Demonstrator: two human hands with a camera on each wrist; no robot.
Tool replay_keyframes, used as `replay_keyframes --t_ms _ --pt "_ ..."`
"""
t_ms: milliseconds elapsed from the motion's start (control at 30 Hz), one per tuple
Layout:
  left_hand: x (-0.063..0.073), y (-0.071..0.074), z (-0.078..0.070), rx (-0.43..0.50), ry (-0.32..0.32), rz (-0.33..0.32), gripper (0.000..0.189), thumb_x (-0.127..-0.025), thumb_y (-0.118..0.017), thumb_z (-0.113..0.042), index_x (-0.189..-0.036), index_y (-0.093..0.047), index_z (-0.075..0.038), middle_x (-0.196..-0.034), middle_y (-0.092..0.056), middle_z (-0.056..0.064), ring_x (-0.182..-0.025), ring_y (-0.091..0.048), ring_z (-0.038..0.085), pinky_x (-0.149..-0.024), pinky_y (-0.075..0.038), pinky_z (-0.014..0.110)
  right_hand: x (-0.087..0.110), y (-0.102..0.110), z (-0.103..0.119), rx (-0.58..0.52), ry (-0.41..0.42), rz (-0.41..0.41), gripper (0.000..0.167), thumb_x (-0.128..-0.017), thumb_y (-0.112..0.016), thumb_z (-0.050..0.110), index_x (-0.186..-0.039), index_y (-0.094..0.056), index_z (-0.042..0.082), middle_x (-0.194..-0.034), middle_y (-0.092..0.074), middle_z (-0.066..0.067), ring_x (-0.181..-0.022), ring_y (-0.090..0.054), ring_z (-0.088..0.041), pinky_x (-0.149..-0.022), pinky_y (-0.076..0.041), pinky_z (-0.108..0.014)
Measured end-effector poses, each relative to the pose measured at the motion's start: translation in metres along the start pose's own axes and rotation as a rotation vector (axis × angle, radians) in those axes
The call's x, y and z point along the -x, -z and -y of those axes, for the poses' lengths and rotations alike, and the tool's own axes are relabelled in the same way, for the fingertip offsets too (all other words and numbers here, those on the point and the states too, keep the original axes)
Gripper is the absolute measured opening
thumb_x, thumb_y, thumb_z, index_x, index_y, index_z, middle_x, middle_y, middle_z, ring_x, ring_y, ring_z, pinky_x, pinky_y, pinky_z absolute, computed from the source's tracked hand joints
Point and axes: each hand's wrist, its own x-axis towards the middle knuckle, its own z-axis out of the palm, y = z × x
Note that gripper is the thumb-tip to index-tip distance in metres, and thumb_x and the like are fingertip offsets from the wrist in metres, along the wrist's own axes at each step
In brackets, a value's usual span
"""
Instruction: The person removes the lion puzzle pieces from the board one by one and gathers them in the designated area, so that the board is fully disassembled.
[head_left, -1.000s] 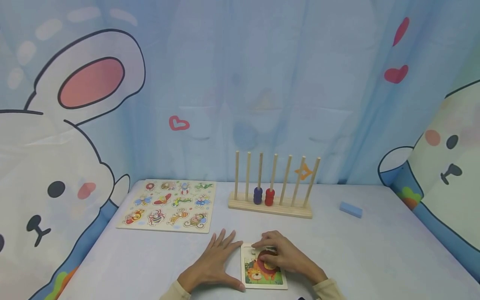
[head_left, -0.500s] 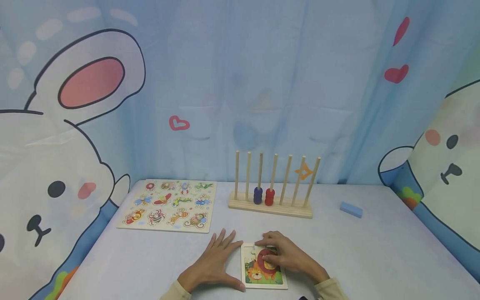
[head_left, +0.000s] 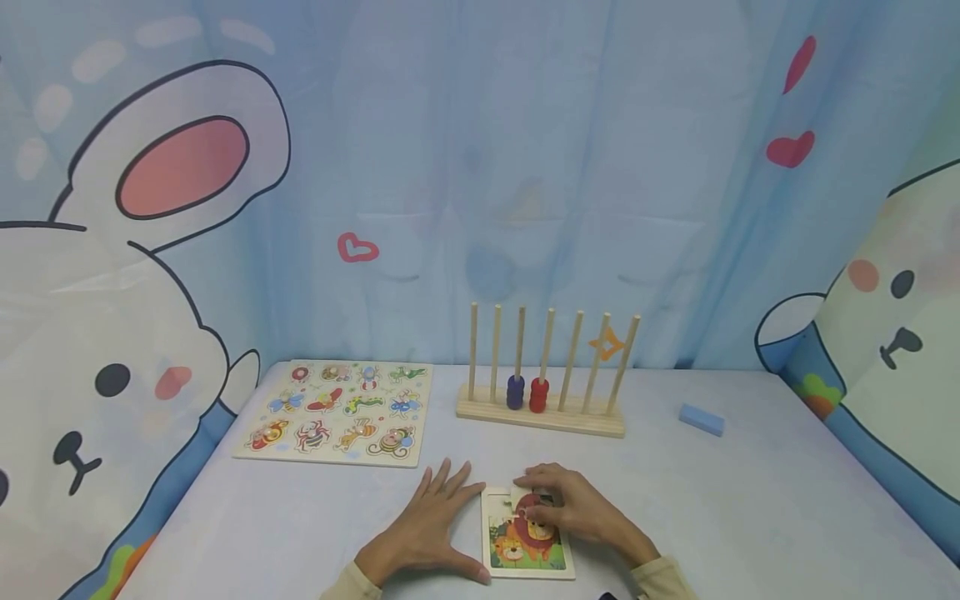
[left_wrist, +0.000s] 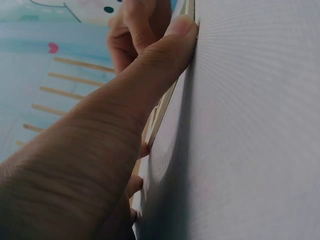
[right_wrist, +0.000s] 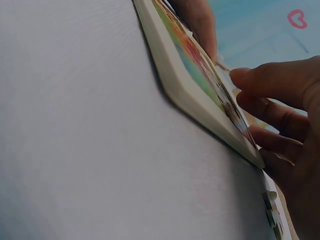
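Observation:
A small wooden jigsaw puzzle (head_left: pixel 527 573) with a lion picture lies flat in its pale frame at the front of the table. My left hand (head_left: pixel 427 525) is spread beside it, thumb and index fingertips at the frame's left edge; the left wrist view shows that thumb (left_wrist: pixel 181 26) against the rim. Over the upper right part my right hand (head_left: pixel 573 504) pinches a jigsaw piece (head_left: pixel 522 500) between thumb and fingers. That piece sits slightly raised and askew, partly hidden by the hand. In the right wrist view the right fingers (right_wrist: pixel 272 112) bend at the board's edge (right_wrist: pixel 175 90).
An insect peg puzzle board (head_left: pixel 337 454) lies at the back left. Behind the jigsaw stands a wooden peg rack (head_left: pixel 540 417) with blue and red beads. A blue block (head_left: pixel 702 419) rests at the right. In the right wrist view, small pale pieces (right_wrist: pixel 271 210) lie beyond the hand.
My right hand has shifted slightly right, and the piece under its fingers has moved and now shows a pale edge. The left hand and the frame have stayed in place.

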Motion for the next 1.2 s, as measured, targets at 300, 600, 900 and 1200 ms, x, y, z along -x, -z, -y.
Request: replay_keyframes --t_ms 300,600,900,1200 --pt "0.0 0.0 -0.001 -0.005 0.0 -0.006 0.107 -0.059 -0.077 -0.069 -0.148 -0.037 -0.023 -0.159 -0.02 0.01 -0.146 -0.008 0.037 -0.117 -0.007 0.058 0.007 0.015 0.0 -0.04 -0.017 -0.093 0.037 -0.09 -0.068 0.023 -0.122 -0.065 0.005 -0.119 -0.066 -0.01 -0.111 -0.059 -0.032 -0.093 -0.05 -0.053" --pt "0.002 0.002 -0.002 0.012 -0.006 -0.006 0.107 -0.06 -0.077 -0.068 -0.147 -0.038 -0.021 -0.159 -0.021 0.011 -0.146 -0.009 0.039 -0.117 -0.007 0.059 0.02 0.032 -0.01 -0.052 -0.062 -0.127 0.038 -0.092 -0.066 0.021 -0.124 -0.062 0.003 -0.115 -0.068 -0.01 -0.105 -0.065 -0.03 -0.09 -0.054 -0.046" --pt "0.001 0.0 -0.001 0.001 0.0 -0.009 0.107 -0.059 -0.076 -0.07 -0.147 -0.038 -0.022 -0.159 -0.02 0.01 -0.146 -0.008 0.037 -0.117 -0.006 0.058 0.041 0.052 -0.024 -0.147 -0.158 -0.146 0.043 -0.09 -0.068 0.024 -0.126 -0.059 0.002 -0.099 -0.072 -0.004 -0.094 -0.067 -0.015 -0.079 -0.053 -0.023" --pt "0.002 0.0 -0.001 0.001 0.0 -0.007 0.107 -0.059 -0.077 -0.069 -0.147 -0.038 -0.022 -0.159 -0.02 0.01 -0.146 -0.008 0.037 -0.117 -0.006 0.058 0.066 0.068 -0.042 -0.135 -0.185 -0.151 0.04 -0.091 -0.066 0.021 -0.126 -0.06 0.001 -0.099 -0.064 -0.007 -0.074 -0.054 -0.004 -0.06 -0.048 -0.021"
